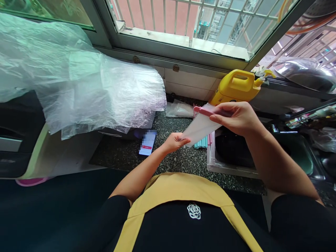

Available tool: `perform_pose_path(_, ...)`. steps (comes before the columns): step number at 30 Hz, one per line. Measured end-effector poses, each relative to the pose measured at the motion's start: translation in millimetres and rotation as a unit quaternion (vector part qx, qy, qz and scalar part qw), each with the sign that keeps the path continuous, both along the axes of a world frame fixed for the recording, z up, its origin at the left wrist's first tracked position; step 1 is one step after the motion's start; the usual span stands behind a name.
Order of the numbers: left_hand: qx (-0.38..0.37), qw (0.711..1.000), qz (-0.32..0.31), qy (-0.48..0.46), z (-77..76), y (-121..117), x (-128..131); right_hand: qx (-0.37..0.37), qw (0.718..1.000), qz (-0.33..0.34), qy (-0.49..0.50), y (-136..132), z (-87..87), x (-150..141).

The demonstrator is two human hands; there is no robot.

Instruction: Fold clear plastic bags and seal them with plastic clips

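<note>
A frosted clear plastic bag (200,130) is stretched slantwise between my hands above the counter. My left hand (175,142) is closed, pinching the bag's lower left end between thumb and fingers. At the upper right, my right hand (237,117) grips a pink bag clip (204,111) lying along the bag's top edge; whether the clip is fastened I cannot tell. Beneath the bag, several turquoise clips (201,142) lie side by side, partly covered. A packet of clear plastic (180,109) rests behind, near the wall.
A phone (147,142) lies on the speckled counter (168,162), left of my hands. Clear plastic sheeting (105,91) drapes over things at left. A yellow jug (237,85) stands behind my right hand. To the right are a white-rimmed dark basin (231,168) and a sink (301,154).
</note>
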State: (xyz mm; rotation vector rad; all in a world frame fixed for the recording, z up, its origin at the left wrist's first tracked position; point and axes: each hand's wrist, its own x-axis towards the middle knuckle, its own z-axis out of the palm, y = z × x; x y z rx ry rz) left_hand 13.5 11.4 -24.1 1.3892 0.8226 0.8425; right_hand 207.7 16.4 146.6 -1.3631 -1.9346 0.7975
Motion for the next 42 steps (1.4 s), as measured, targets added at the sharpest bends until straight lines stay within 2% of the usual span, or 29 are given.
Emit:
perform_pose_path(6, -0.078, 0.997, -0.008, -0.005, -12.0, -3.0, -3.1, 0.054, 0.998, -0.026, 0.015, 6.0, 6.6, 8.9)
perform_pose_path(9, -0.068, 0.997, -0.009, 0.018, -17.8, -2.8, -6.0, 0.059, 0.998, -0.023, 0.02, 11.0, 4.7, 12.4)
perform_pose_path(11, -0.003, 0.999, 0.041, 0.032, -17.3, -3.9, -7.2, 0.054, 0.998, -0.027, 0.024, 12.0, 4.1, 12.0)
perform_pose_path(12, 0.044, 0.994, 0.091, 0.037, -15.4, -5.0, -7.5, 0.051, 0.998, -0.033, 0.028, 11.4, 4.6, 10.9)
perform_pose_path(14, 0.148, 0.967, 0.205, 0.042, -7.7, -6.8, -7.5, 0.045, 0.997, -0.045, 0.037, 8.6, 7.4, 7.8)
perform_pose_path(16, 0.244, 0.931, 0.271, 0.036, 5.6, -5.0, -7.2, 0.039, 0.997, -0.042, 0.047, 5.5, 11.3, 4.1)
perform_pose_path(17, 0.285, 0.918, 0.273, 0.028, 14.5, -1.6, -7.0, 0.035, 0.998, -0.03, 0.049, 4.5, 13.2, 2.2)
perform_pose_path(20, 0.361, 0.91, 0.201, -0.015, 49.7, 18.7, -5.6, 0.023, 0.999, 0.022, 0.041, 4.8, 16.9, -4.0)
perform_pose_path(25, 0.305, 0.949, 0.063, -0.053, 111.5, 50.2, 1.2, 0.048, 0.996, 0.046, 0.061, 10.3, 17.1, -14.6)
perform_pose_path(28, 0.258, 0.962, 0.049, -0.071, 128.7, 52.7, 5.3, 0.056, 0.992, 0.052, 0.099, 10.2, 10.6, -14.8)
perform_pose_path(31, 0.237, 0.963, 0.081, -0.094, 131.7, 52.5, 5.9, 0.078, 0.986, 0.028, 0.147, 7.3, -14.6, -11.7)
perform_pose_path(34, 0.226, 0.961, 0.118, -0.107, 133.0, 56.3, 2.7, 0.099, 0.982, -0.01, 0.162, 2.3, -61.5, -13.5)
perform_pose_path(38, 0.224, 0.959, 0.145, -0.096, 138.9, 64.2, -3.1, 0.059, 0.993, -0.021, 0.105, -8.1, -126.2, -25.7)
perform_pose_path(40, 0.229, 0.957, 0.153, -0.088, 140.7, 67.3, -5.1, 0.041, 0.994, -0.022, 0.097, -13.9, -147.7, -30.6)
perform_pose_path(42, 0.231, 0.957, 0.155, -0.081, 140.2, 69.1, -6.0, 0.031, 0.995, -0.023, 0.091, -19.3, -161.1, -33.0)
